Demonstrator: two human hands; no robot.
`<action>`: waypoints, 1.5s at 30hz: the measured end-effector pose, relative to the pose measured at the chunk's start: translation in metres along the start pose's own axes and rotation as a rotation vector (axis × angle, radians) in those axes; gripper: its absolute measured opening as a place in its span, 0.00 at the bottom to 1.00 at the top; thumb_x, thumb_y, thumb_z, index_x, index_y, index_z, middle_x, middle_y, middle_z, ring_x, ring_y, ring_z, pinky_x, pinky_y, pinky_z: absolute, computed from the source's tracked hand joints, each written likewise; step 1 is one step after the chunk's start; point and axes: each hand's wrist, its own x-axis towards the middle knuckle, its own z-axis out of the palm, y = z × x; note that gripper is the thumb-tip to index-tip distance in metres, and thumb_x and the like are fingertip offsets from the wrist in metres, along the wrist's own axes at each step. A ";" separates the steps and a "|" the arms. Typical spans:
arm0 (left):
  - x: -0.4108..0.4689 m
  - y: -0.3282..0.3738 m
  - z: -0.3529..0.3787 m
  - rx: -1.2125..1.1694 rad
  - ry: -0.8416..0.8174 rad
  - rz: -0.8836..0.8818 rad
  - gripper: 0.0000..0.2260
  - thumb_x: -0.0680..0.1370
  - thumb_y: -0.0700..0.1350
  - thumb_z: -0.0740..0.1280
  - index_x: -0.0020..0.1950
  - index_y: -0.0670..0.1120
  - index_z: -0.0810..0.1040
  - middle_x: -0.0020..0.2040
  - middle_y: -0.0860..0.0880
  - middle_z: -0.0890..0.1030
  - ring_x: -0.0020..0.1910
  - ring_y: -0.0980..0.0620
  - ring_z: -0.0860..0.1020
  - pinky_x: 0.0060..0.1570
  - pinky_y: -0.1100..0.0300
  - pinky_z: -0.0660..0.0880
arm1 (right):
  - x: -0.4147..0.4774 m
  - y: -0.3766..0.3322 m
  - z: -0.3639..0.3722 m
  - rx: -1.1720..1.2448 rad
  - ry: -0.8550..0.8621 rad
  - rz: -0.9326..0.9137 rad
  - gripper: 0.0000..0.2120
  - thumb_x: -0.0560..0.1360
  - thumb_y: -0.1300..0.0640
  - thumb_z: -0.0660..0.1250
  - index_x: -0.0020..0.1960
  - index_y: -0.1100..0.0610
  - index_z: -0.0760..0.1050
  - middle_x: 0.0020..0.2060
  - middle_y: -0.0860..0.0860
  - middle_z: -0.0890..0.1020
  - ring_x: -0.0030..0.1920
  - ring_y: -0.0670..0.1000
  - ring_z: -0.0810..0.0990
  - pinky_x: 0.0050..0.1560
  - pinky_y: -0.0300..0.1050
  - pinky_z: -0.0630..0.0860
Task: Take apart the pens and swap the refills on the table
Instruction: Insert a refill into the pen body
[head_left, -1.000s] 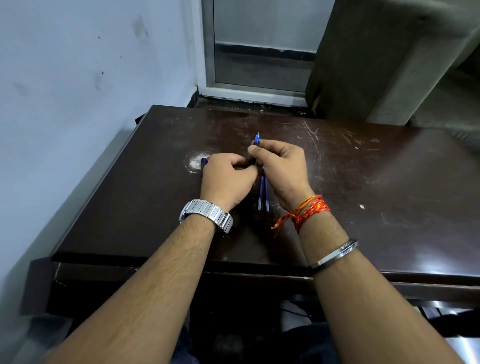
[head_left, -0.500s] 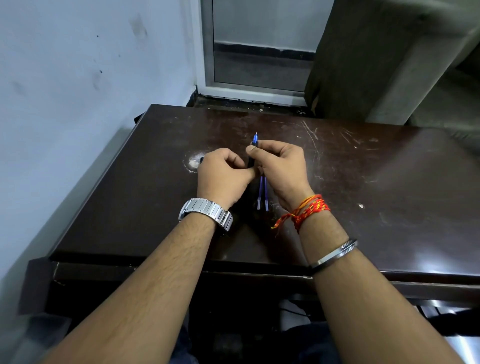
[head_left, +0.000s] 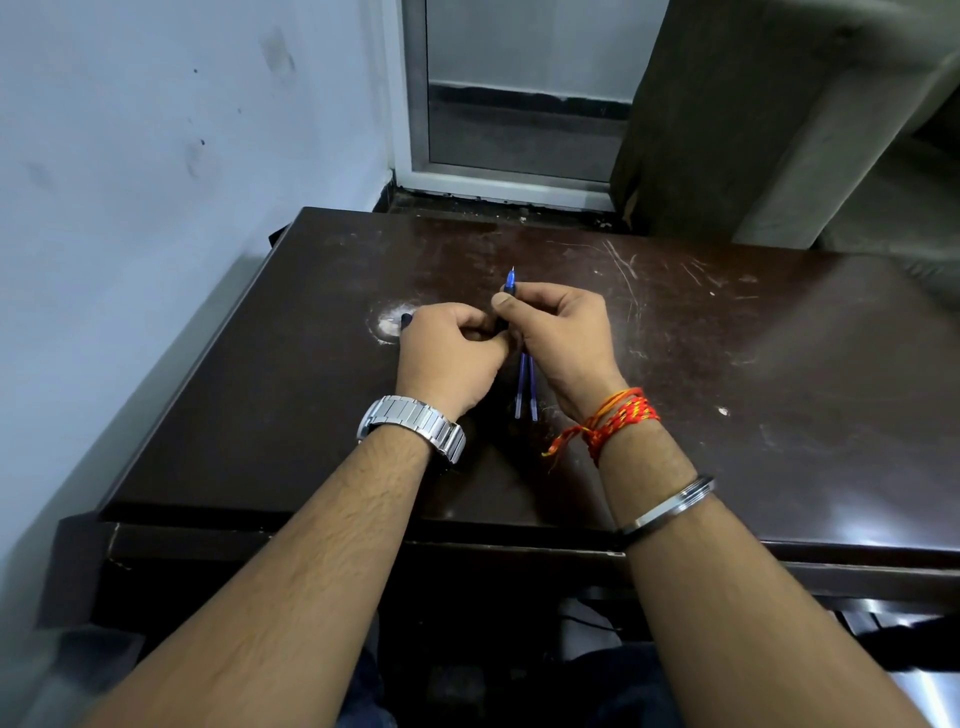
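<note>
In the right hand (head_left: 563, 332), two refills (head_left: 525, 387)

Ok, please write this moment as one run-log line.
left hand: grips dark pen part | right hand: pinches blue-tipped pen, tip pointing away | blue refills: two, between the wrists | table: scratched

Dark brown table (head_left: 311, 415) is showing a worn, glossy top. Two blue refills (head_left: 521, 387) are lying side by side near the middle, almost parallel, with their far ends hidden. A white rubbed patch (head_left: 384, 326) is showing to their left, pale scratches (head_left: 626, 273) are running further back, and a small white speck (head_left: 723, 411) is sitting well off to the right.
</note>
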 end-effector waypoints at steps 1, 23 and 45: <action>0.000 0.000 0.000 0.012 0.007 0.002 0.04 0.69 0.46 0.76 0.38 0.48 0.83 0.32 0.52 0.83 0.31 0.57 0.80 0.32 0.64 0.73 | -0.001 0.000 0.000 0.001 0.000 0.007 0.07 0.72 0.59 0.74 0.48 0.61 0.86 0.41 0.56 0.87 0.47 0.59 0.87 0.53 0.58 0.83; 0.000 0.001 0.002 0.082 0.031 -0.023 0.05 0.70 0.48 0.77 0.41 0.51 0.82 0.31 0.58 0.76 0.29 0.62 0.74 0.27 0.77 0.67 | 0.003 -0.006 -0.040 -0.631 0.131 0.294 0.08 0.70 0.55 0.76 0.45 0.59 0.83 0.44 0.54 0.83 0.39 0.48 0.79 0.31 0.36 0.72; -0.005 0.007 0.001 0.179 -0.170 0.045 0.05 0.73 0.48 0.72 0.43 0.49 0.86 0.34 0.51 0.85 0.36 0.53 0.83 0.40 0.61 0.79 | -0.001 -0.022 -0.022 0.269 0.329 -0.022 0.10 0.72 0.60 0.77 0.50 0.53 0.80 0.40 0.51 0.86 0.38 0.47 0.85 0.39 0.37 0.81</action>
